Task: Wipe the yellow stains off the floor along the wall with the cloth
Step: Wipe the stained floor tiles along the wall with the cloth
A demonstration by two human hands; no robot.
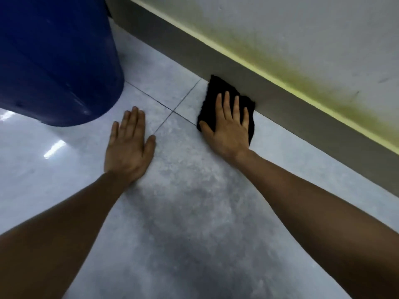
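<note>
A black cloth (218, 88) lies flat on the grey tiled floor (185, 190), its far edge touching the grey skirting (280, 100) at the foot of the wall. My right hand (228, 128) presses down on the cloth with straight, spread fingers. My left hand (129, 145) rests flat on the bare tile to the left of the cloth, fingers straight, holding nothing. A yellow-green stain (287, 67) runs along the wall just above the skirting. No yellow mark shows on the floor tiles in view.
A large blue barrel (56, 57) stands on the floor at the upper left, close to my left hand. The wall (313, 29) slants across the upper right. Tile joints cross between my hands.
</note>
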